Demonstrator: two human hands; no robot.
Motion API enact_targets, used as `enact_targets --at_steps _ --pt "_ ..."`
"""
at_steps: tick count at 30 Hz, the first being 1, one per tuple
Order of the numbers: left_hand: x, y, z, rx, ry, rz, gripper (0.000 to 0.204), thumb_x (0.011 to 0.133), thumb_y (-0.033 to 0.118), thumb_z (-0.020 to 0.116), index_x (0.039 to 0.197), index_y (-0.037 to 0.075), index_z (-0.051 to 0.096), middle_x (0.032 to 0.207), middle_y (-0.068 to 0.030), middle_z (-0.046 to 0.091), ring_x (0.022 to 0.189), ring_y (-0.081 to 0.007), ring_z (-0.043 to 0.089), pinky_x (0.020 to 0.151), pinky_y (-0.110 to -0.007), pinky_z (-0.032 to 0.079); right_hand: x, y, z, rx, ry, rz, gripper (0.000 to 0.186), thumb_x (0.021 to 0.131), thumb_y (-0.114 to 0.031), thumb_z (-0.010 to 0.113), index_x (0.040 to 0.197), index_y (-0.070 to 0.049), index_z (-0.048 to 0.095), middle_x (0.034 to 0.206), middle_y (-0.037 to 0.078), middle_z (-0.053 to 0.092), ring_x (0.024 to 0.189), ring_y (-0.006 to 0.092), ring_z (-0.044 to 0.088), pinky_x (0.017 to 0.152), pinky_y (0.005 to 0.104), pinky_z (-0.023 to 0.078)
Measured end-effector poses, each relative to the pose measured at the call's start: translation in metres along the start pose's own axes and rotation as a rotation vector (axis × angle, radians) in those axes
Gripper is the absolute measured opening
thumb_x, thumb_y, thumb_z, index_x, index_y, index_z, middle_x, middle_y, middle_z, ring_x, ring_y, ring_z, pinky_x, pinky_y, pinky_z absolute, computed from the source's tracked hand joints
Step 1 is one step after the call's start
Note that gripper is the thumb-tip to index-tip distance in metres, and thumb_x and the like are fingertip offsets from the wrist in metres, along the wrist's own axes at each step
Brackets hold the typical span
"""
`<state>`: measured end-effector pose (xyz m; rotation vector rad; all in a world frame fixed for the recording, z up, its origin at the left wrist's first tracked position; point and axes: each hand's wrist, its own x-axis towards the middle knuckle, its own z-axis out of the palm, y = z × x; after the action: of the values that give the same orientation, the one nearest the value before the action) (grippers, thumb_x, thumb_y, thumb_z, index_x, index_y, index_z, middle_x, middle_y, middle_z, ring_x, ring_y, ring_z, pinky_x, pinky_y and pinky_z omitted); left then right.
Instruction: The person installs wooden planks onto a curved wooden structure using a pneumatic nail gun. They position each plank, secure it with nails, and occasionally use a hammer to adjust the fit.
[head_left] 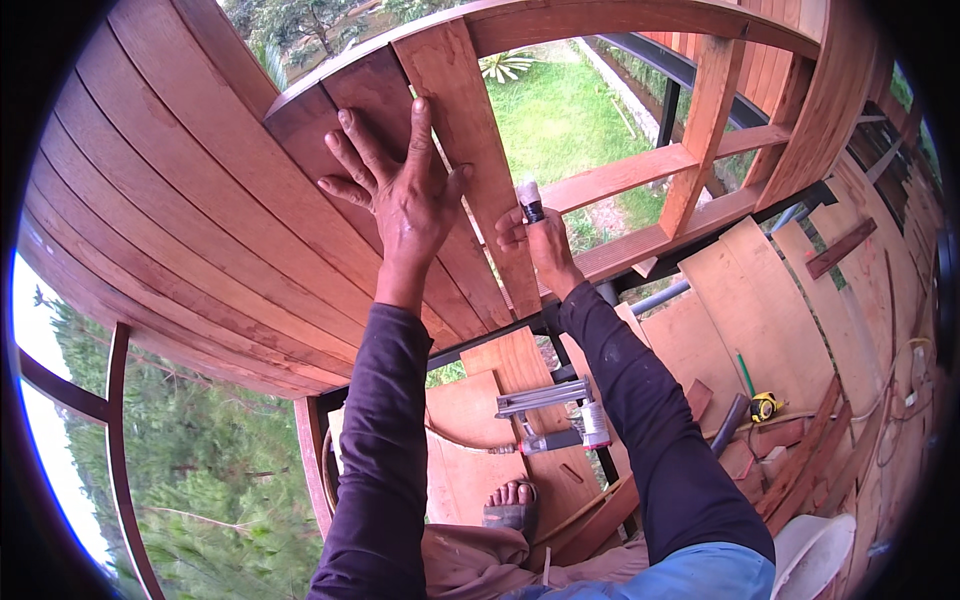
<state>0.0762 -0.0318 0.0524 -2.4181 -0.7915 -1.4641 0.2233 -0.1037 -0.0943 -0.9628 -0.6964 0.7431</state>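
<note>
left hand (405,190) splayed on smooth reddish planks (375,88), right hand (548,250) at plank edge, grip unclear, curved wooden rail (640,28) beyond

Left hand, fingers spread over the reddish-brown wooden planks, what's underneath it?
Long reddish-brown wooden planks show around the spread bare left hand, so wood most likely continues beneath it. The patch directly under palm and fingers is covered and can't be seen.
</note>
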Motion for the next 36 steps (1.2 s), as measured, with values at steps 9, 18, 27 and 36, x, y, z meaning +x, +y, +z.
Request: enact_targets --at_steps 9,18,27,36 --pt "-0.001 -0.001 0.000 0.019 0.000 0.016 0.092 0.076 0.041 0.081 0.156 0.035 0.036 0.162 -0.0353 -0.005 0.149 -0.0537 -0.015 0.107 -0.074 -0.014 0.000 0.014 -0.001 -0.060 -0.061 -0.114 0.063 0.096 -0.059 0.048 0.097 0.002 0.064 0.090 0.010 0.071 0.074 0.0167 0.070 0.064 0.0284 0.058" --pt "-0.001 -0.005 0.003 0.085 -0.009 0.048 0.091 0.079 0.048 0.079 0.157 0.033 0.035 0.162 -0.0361 -0.007 0.148 -0.0575 -0.013 0.105 -0.079 -0.005 -0.001 0.007 0.001 -0.028 -0.034 -0.100 0.058 0.100 -0.052 0.046 0.092 0.002 0.065 0.085 0.010 0.070 0.072 0.0167 0.070 0.062 0.0283 0.057" --pt "-0.004 -0.010 0.010 0.095 0.043 0.098 0.093 0.077 0.049 0.082 0.156 0.034 0.035 0.161 -0.0382 -0.004 0.146 -0.0603 -0.013 0.103 -0.081 -0.005 -0.002 -0.001 0.008 -0.036 0.051 -0.005 0.043 0.102 -0.030 0.041 0.088 0.001 0.066 0.082 0.010 0.071 0.068 0.0169 0.070 0.059 0.0282 0.056" --pt "-0.007 0.001 0.009 0.215 0.042 0.036 0.091 0.077 0.026 0.079 0.157 0.029 0.036 0.166 -0.0278 -0.004 0.151 -0.0513 -0.008 0.111 -0.074 -0.004 -0.002 -0.004 0.007 -0.078 -0.002 -0.071 0.040 0.100 -0.023 0.036 0.087 0.002 0.066 0.083 0.011 0.072 0.068 0.0174 0.070 0.060 0.0284 0.056"
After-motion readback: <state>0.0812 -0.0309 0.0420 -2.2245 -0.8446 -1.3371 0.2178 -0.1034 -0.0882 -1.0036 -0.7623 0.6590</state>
